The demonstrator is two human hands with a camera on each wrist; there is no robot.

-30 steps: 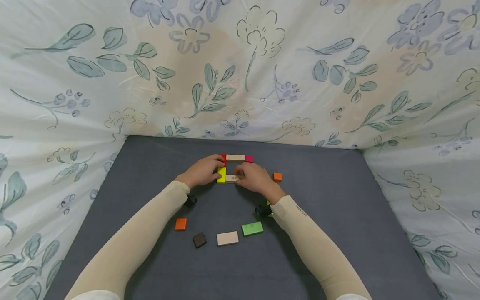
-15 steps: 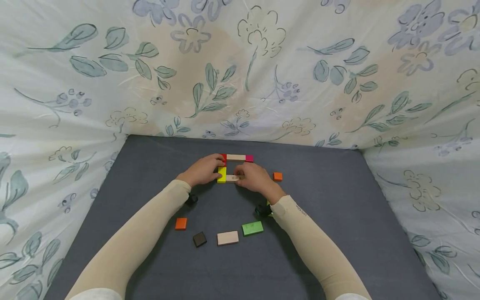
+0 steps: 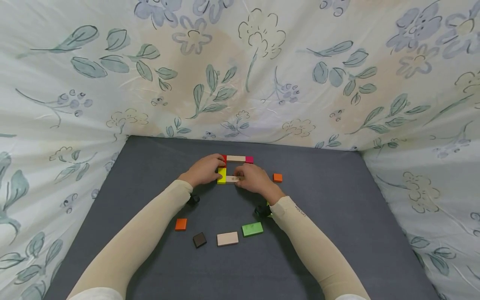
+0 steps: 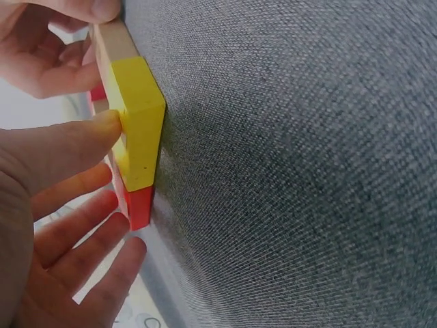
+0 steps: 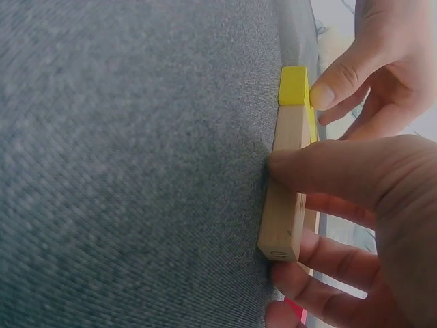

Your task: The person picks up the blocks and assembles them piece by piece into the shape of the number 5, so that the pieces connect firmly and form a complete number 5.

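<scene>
A yellow block (image 4: 143, 130) lies flat on the grey cloth, end to end with a red block (image 4: 140, 205). My left hand (image 3: 202, 170) rests its thumb tip on the yellow block; its other fingers stretch out, spread, by the red one. With thumb and fingers, my right hand (image 3: 255, 178) pinches a plain wooden block (image 5: 282, 212) whose end meets the yellow block at a corner. Along the far side, another wooden block (image 3: 236, 158) runs from the red block to a pink block (image 3: 249, 159). My right hand partly hides the right side of this outline.
Nearer me lie an orange block (image 3: 181, 224), a dark brown block (image 3: 199, 240), a pale wooden block (image 3: 227, 238) and a green block (image 3: 252, 229). Another orange block (image 3: 277, 178) sits right of my right hand. A yellow-green piece (image 3: 269, 215) is mostly hidden by my right wrist.
</scene>
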